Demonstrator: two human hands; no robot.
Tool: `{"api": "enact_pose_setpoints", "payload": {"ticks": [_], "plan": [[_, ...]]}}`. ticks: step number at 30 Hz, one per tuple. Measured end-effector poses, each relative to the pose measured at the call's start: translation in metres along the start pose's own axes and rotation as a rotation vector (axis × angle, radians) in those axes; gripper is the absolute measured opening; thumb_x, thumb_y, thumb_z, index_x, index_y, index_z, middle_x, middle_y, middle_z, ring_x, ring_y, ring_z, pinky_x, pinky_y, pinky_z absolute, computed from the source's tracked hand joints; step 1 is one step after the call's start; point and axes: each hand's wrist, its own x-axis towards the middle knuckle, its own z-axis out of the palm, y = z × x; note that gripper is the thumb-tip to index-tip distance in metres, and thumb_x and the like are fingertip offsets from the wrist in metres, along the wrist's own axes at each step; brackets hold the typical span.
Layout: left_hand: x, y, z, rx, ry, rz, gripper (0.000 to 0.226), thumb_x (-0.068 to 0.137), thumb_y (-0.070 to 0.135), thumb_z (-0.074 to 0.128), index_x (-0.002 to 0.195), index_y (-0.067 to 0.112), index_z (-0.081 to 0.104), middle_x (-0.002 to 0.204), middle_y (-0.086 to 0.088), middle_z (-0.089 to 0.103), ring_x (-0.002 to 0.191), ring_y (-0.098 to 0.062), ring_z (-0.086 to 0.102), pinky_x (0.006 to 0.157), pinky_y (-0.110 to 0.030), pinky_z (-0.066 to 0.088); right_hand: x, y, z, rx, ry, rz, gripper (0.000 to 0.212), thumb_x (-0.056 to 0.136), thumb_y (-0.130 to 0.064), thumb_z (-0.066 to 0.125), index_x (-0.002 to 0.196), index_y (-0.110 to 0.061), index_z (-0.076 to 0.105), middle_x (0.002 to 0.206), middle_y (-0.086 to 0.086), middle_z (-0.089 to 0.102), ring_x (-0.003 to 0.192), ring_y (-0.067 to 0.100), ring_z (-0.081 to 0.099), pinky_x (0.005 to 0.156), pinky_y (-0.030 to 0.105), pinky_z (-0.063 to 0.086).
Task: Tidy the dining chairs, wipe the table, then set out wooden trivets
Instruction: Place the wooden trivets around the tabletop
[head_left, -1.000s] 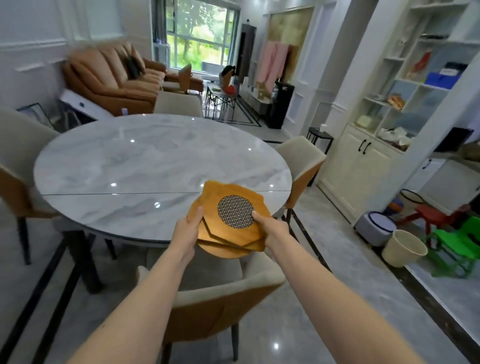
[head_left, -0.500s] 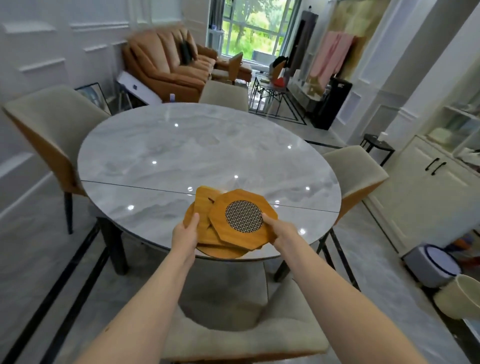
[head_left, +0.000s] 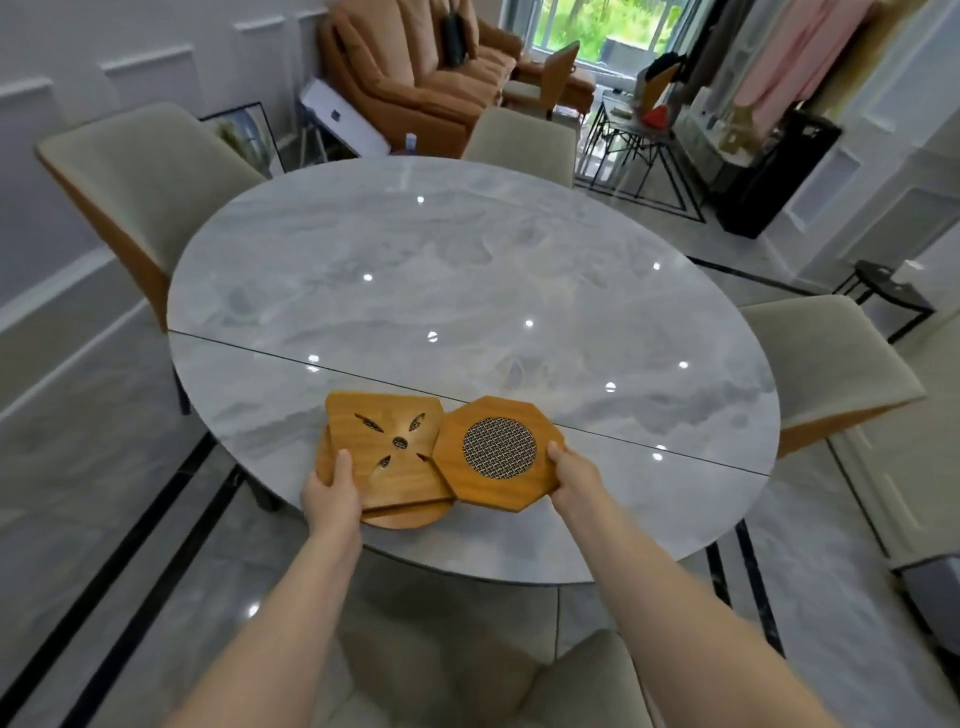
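Over the near edge of a round grey marble desk (head_left: 467, 291), two hands hold wooden trivets. At left, the left hand (head_left: 332, 496) grips a square trivet (head_left: 387, 457) with leaf-shaped cutouts, stacked on a round trivet (head_left: 408, 517). Beside it, the right hand (head_left: 576, 480) pinches an octagonal trivet (head_left: 498, 454) with a mesh centre, overlapping the square one's edge. Beige dining chairs (head_left: 150, 182) surround the desk.

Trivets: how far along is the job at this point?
Looks done: chairs sit around the marble table, one on its right side; its top shines, though wiping can't be confirmed. In hand: the right hand holds the octagonal mesh trivet, the left hand grips the square carved trivet stacked over a round trivet. Left: spreading all three out; none lies alone yet.
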Motion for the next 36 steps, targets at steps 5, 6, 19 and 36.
{"api": "enact_pose_setpoints", "payload": {"ticks": [5,6,19,36], "plan": [[0.028,-0.007,-0.008,0.005,0.083,0.001,0.038,0.098,0.029,0.049,0.129,0.008,0.052,0.119,-0.004,0.058,0.11,-0.02,0.055,0.087,-0.031,0.043,0.031,0.018,0.011,-0.038,0.064,0.007,0.032,0.096,-0.007,0.053,0.127,0.002,0.055,0.122,0.019,0.061,0.103,0.03,0.061,0.095,0.041,0.049],[0.033,-0.008,-0.009,0.01,0.087,0.002,0.037,0.098,0.029,0.049,0.129,0.008,0.052,0.12,-0.005,0.058,0.11,-0.02,0.055,0.087,-0.03,0.043,0.034,0.021,0.013,-0.05,0.073,0.012,0.031,0.097,-0.008,0.052,0.126,0.002,0.055,0.123,0.02,0.061,0.105,0.03,0.061,0.095,0.04,0.049],[0.071,-0.021,-0.015,0.008,0.021,-0.024,0.028,0.097,0.038,0.049,0.12,0.022,0.054,0.117,-0.001,0.06,0.108,-0.021,0.057,0.096,-0.041,0.046,0.072,0.039,0.029,-0.434,0.212,-0.188,0.027,0.093,-0.018,0.058,0.116,-0.004,0.065,0.116,0.013,0.066,0.107,0.029,0.06,0.092,0.036,0.048],[0.072,-0.014,-0.02,-0.049,0.04,-0.018,0.034,0.096,0.037,0.049,0.126,0.021,0.054,0.115,0.002,0.06,0.108,-0.019,0.057,0.093,-0.038,0.047,0.036,0.088,0.035,-1.609,-0.292,-0.617,0.08,0.086,-0.071,0.039,0.149,-0.042,-0.001,0.159,0.002,-0.016,0.144,0.027,-0.022,0.114,0.048,-0.017]]}}
